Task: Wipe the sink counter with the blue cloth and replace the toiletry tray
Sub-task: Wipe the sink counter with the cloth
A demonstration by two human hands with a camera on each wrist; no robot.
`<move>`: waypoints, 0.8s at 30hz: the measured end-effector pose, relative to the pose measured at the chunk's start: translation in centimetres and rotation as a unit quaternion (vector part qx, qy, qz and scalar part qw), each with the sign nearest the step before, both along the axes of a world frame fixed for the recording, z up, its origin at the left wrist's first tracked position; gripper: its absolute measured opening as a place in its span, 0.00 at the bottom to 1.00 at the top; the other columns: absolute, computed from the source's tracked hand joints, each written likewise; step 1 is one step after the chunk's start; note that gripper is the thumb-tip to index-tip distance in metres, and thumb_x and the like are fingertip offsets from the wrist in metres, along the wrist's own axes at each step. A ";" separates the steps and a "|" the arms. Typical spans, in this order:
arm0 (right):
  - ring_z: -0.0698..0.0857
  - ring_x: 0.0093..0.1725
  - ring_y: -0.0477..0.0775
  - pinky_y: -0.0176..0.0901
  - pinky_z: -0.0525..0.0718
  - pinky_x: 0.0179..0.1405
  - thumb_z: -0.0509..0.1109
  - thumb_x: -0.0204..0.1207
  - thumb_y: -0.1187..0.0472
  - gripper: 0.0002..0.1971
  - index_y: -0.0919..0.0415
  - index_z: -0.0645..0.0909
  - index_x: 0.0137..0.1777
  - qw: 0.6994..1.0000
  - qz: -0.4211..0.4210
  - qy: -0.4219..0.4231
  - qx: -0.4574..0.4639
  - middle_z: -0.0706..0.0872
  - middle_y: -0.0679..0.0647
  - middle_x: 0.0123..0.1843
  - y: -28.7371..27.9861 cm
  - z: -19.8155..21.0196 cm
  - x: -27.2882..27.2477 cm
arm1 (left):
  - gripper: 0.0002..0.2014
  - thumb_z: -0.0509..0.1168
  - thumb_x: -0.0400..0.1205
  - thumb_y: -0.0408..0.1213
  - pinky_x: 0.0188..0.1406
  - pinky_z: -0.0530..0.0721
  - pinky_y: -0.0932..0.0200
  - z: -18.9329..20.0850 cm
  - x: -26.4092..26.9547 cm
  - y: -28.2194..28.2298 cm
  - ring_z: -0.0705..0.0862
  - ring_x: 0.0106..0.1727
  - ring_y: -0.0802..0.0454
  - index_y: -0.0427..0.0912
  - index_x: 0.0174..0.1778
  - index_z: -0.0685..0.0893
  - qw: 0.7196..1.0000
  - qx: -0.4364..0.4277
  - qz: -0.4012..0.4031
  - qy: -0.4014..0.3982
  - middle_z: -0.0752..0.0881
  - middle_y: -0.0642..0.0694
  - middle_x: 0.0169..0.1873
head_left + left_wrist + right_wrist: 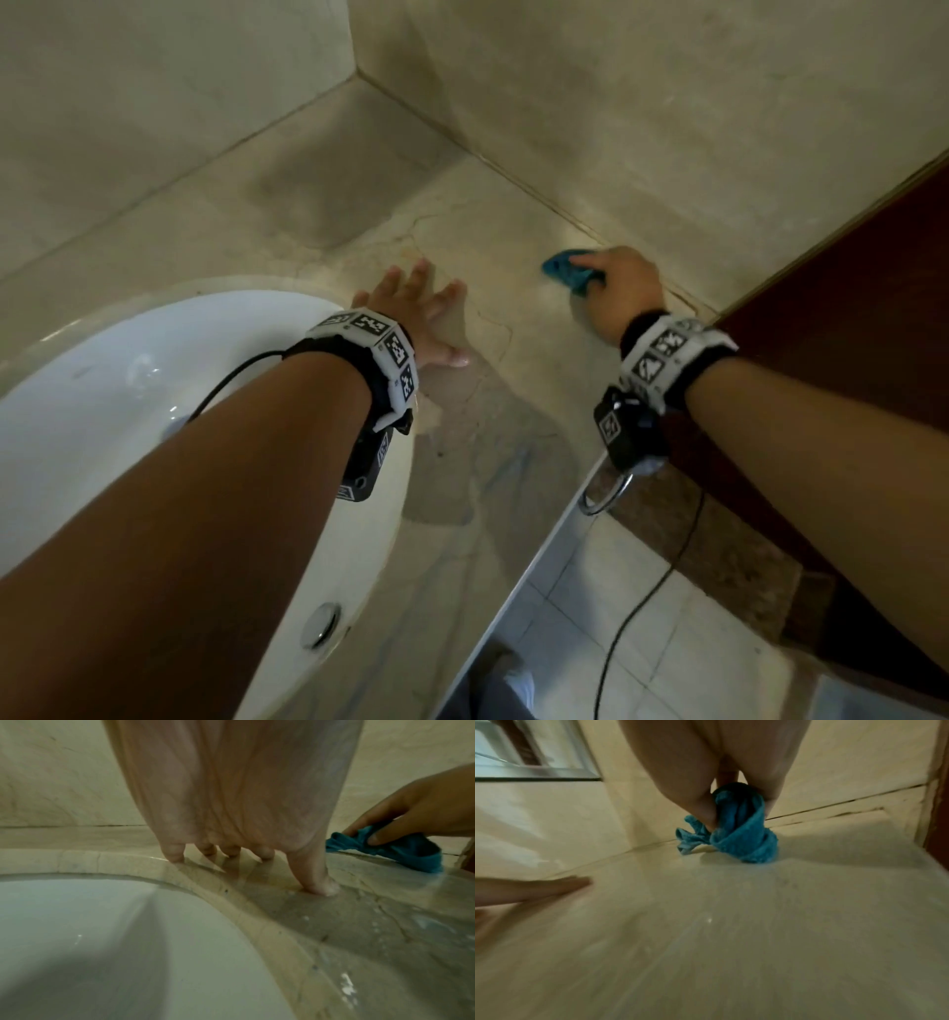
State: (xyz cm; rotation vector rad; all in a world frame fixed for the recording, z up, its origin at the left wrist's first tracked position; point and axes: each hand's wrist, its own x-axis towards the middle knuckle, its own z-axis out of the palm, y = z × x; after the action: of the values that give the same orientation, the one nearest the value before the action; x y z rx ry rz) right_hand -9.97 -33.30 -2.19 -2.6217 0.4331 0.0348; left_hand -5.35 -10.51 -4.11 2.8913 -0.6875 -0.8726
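Note:
My right hand (611,288) grips the bunched blue cloth (567,270) and holds it down on the beige marble counter (488,462), close to the back wall seam. The right wrist view shows the cloth (741,833) wadded between thumb and fingers, touching the stone. My left hand (416,308) lies flat on the counter beside the sink rim, fingers spread and straight; its fingertips (316,886) press on the wet stone. The cloth (401,850) lies to the right of that hand. No toiletry tray is in view.
A white oval sink basin (102,401) with a metal drain plug (321,624) fills the left. Marble walls meet in a corner behind the counter. A dark wooden door (847,334) and a metal ring (606,493) stand at the counter's right end. Tiled floor lies below.

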 end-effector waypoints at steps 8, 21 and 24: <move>0.77 0.67 0.66 0.45 0.71 0.66 0.62 0.78 0.67 0.20 0.57 0.78 0.69 0.994 0.071 0.044 -0.066 0.75 0.63 0.71 2.4 -0.6 0.0 | 0.45 0.64 0.73 0.66 0.77 0.53 0.34 0.2 -0.3 0.0 0.42 0.83 0.40 0.64 0.81 0.46 1.000 -0.001 -0.011 -0.020 0.38 0.50 0.83; 0.77 0.65 0.66 0.47 0.73 0.65 0.60 0.78 0.69 0.20 0.55 0.80 0.67 0.995 0.072 0.052 -0.034 0.78 0.63 0.67 -0.1 -0.5 -0.6 | 0.46 0.65 0.74 0.65 0.79 0.48 0.36 0.8 -0.4 -0.1 0.39 0.84 0.42 0.65 0.81 0.43 1.000 0.006 0.008 0.007 0.35 0.52 0.83; 0.77 0.65 0.66 0.46 0.73 0.64 0.60 0.79 0.67 0.20 0.55 0.78 0.69 0.994 0.062 0.065 -0.067 0.76 0.63 0.68 -0.2 -0.8 -0.4 | 0.46 0.65 0.74 0.65 0.79 0.47 0.35 0.8 -0.3 0.0 0.38 0.84 0.42 0.66 0.81 0.41 1.000 0.015 0.014 0.011 0.35 0.53 0.83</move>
State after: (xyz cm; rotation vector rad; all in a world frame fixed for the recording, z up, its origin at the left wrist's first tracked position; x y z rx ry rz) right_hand -10.40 -33.47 -2.97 -2.7866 0.3251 0.2272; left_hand -5.64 -10.56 -3.35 2.9063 -0.6362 -0.9174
